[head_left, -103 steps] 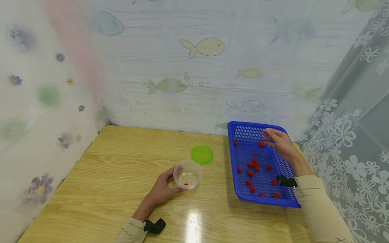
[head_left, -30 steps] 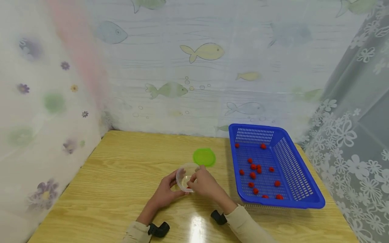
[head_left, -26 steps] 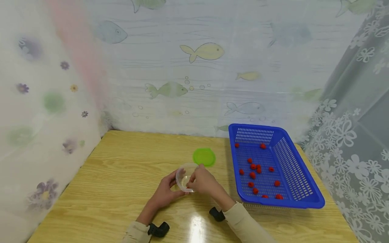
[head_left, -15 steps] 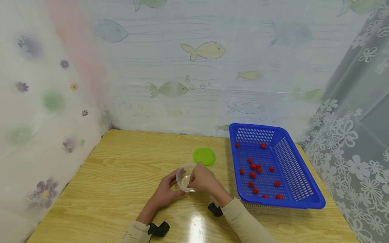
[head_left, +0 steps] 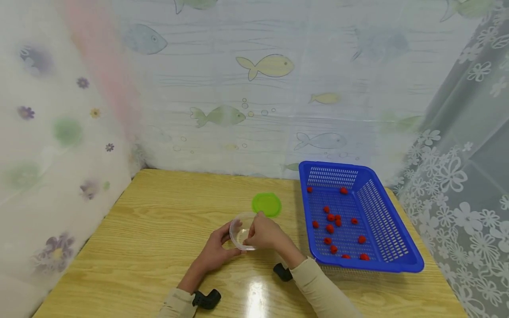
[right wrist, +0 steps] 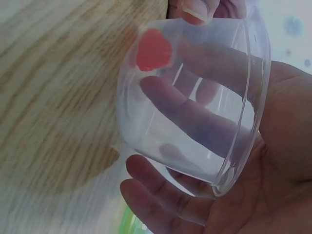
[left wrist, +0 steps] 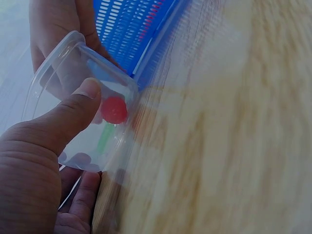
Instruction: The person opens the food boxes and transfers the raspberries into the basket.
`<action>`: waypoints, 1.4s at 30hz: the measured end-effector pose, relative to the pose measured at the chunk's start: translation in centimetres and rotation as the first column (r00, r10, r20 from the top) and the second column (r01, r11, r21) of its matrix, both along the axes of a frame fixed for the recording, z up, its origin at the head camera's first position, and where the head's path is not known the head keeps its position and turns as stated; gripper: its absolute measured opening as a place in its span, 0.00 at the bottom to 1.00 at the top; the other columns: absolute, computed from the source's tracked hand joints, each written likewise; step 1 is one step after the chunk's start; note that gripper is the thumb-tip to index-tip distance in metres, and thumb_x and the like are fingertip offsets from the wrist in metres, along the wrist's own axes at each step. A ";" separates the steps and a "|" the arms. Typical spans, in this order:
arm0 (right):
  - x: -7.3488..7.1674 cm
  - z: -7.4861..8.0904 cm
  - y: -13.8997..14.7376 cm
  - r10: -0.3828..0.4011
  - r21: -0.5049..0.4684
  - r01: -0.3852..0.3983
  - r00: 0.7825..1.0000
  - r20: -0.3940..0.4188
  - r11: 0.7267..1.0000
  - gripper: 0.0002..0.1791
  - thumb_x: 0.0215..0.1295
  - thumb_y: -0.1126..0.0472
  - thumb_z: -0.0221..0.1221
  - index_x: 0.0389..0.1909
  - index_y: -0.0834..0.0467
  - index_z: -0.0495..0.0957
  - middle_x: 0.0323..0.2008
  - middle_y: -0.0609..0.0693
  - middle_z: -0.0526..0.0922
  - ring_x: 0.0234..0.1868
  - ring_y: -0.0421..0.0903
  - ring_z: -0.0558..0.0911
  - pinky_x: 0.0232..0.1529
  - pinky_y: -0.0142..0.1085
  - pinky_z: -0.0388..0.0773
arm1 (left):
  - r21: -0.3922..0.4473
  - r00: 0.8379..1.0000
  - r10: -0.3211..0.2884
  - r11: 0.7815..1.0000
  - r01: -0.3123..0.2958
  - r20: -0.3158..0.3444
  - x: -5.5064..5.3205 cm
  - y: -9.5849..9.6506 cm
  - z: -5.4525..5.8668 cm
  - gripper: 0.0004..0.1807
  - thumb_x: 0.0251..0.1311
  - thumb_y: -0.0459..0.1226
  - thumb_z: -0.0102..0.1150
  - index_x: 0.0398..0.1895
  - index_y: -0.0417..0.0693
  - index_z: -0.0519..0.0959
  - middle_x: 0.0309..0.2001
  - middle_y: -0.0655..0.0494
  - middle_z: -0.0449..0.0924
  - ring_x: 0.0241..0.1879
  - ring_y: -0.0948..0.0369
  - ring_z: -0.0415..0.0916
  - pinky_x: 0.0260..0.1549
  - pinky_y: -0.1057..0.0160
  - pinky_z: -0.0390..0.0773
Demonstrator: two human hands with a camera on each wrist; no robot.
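Observation:
My left hand [head_left: 214,251] holds a clear round plastic container [right wrist: 234,161] by its side, tilted above the table, thumb on the near wall. A red raspberry [right wrist: 153,48] shows through that wall near the bottom, also visible in the left wrist view [left wrist: 114,109]. From above, my right hand [head_left: 264,234] reaches into the container. One straight finger [right wrist: 175,105] ends just beside the raspberry, and the thumb lies close to it; no clear pinch shows. Its other fingers stay outside the wall. In the head view the hand hides the raspberry.
A blue perforated basket [head_left: 405,225] with several raspberries spread over its bottom stands at the right. Behind the container lies a green lid [head_left: 266,204] on the wooden table [head_left: 171,207]. Patterned curtains [head_left: 199,84] hang along the back and both sides.
My right hand has come from over the basket into the container and shifted slightly there over the last second. The raspberry has passed out of the head view. My left hand keeps its hold.

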State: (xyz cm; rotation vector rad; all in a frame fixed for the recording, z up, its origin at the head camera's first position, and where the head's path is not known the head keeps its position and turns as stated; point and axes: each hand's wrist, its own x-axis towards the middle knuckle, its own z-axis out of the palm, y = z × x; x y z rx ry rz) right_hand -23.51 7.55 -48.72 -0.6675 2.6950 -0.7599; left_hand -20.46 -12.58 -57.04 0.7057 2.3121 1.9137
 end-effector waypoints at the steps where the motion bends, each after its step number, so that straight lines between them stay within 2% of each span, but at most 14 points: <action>1: 0.0 0.1 0.0 -0.003 0.008 0.003 1.000 0.001 1.000 0.15 0.52 0.57 0.77 0.12 0.54 0.85 0.41 0.57 0.74 0.26 0.42 0.75 0.25 0.33 0.74 | -0.001 1.000 0.000 1.000 0.000 0.000 0.0 0.0 0.0 0.46 0.58 0.32 0.74 0.77 0.37 0.61 0.71 0.37 0.67 0.71 0.42 0.66 0.62 0.71 0.73; 5: -0.1 0.2 -0.1 -0.009 0.010 0.009 1.000 -0.001 1.000 0.14 0.48 0.59 0.78 0.11 0.54 0.85 0.40 0.56 0.75 0.28 0.42 0.74 0.26 0.33 0.74 | -0.007 1.000 -0.001 1.000 0.001 -0.021 0.0 0.0 0.0 0.45 0.58 0.32 0.73 0.77 0.37 0.61 0.71 0.36 0.67 0.70 0.41 0.66 0.63 0.65 0.74; 8: -0.2 0.2 -0.2 -0.011 0.005 0.011 1.000 -0.002 1.000 0.14 0.48 0.60 0.78 0.10 0.54 0.84 0.40 0.56 0.75 0.29 0.42 0.74 0.26 0.32 0.73 | -0.012 1.000 0.006 1.000 -0.006 -0.008 0.0 0.0 0.1 0.46 0.57 0.32 0.74 0.77 0.38 0.61 0.71 0.37 0.68 0.70 0.42 0.67 0.63 0.63 0.74; 14: -0.4 0.1 -0.1 -0.006 -0.015 0.006 1.000 0.014 1.000 0.13 0.48 0.64 0.75 0.11 0.55 0.84 0.42 0.56 0.74 0.32 0.43 0.73 0.28 0.32 0.74 | -0.016 0.999 0.009 1.000 -0.008 0.038 0.0 -0.2 0.3 0.46 0.57 0.32 0.75 0.77 0.40 0.61 0.72 0.40 0.68 0.72 0.46 0.66 0.63 0.70 0.73; 23: -0.6 -0.2 0.0 0.038 -0.064 -0.039 0.999 -0.015 0.997 0.10 0.48 0.64 0.74 0.13 0.54 0.86 0.36 0.52 0.74 0.36 0.43 0.71 0.32 0.33 0.73 | -0.007 1.000 0.000 1.000 0.001 0.023 0.0 -0.2 0.2 0.46 0.57 0.30 0.73 0.78 0.40 0.60 0.73 0.40 0.67 0.71 0.46 0.66 0.61 0.74 0.72; 28: -0.5 -0.9 0.1 0.006 -0.110 -0.008 1.000 -0.017 0.994 0.07 0.51 0.63 0.73 0.17 0.55 0.87 0.36 0.52 0.73 0.37 0.44 0.70 0.34 0.33 0.71 | -0.017 1.000 0.007 1.000 -0.006 0.029 0.1 -0.2 0.2 0.46 0.58 0.29 0.72 0.78 0.41 0.60 0.73 0.42 0.66 0.71 0.47 0.67 0.61 0.75 0.72; 34: -0.6 -1.7 0.3 -0.037 -0.209 0.037 0.999 0.008 0.977 0.06 0.56 0.63 0.72 0.22 0.56 0.88 0.38 0.51 0.76 0.40 0.45 0.72 0.41 0.37 0.72 | -0.004 0.999 0.001 1.000 -0.001 0.035 0.1 -0.2 0.2 0.46 0.58 0.31 0.73 0.79 0.42 0.59 0.74 0.41 0.66 0.72 0.46 0.66 0.61 0.74 0.72; 39: -0.6 -2.0 0.6 -0.038 -0.291 0.045 0.999 0.031 0.956 0.06 0.61 0.62 0.70 0.25 0.57 0.87 0.44 0.54 0.80 0.48 0.49 0.75 0.50 0.45 0.75 | -0.002 1.000 -0.004 1.000 0.005 0.030 0.1 -0.1 0.2 0.47 0.58 0.31 0.73 0.79 0.42 0.59 0.74 0.41 0.65 0.72 0.47 0.65 0.62 0.73 0.71; 42: -0.5 -2.1 0.9 -0.042 -0.340 0.061 0.997 0.061 0.938 0.06 0.64 0.62 0.67 0.28 0.58 0.87 0.48 0.56 0.79 0.53 0.53 0.76 0.55 0.50 0.76 | 0.000 1.000 -0.003 1.000 0.003 0.026 0.0 0.1 0.2 0.46 0.57 0.32 0.74 0.78 0.44 0.61 0.73 0.42 0.66 0.71 0.48 0.67 0.62 0.73 0.72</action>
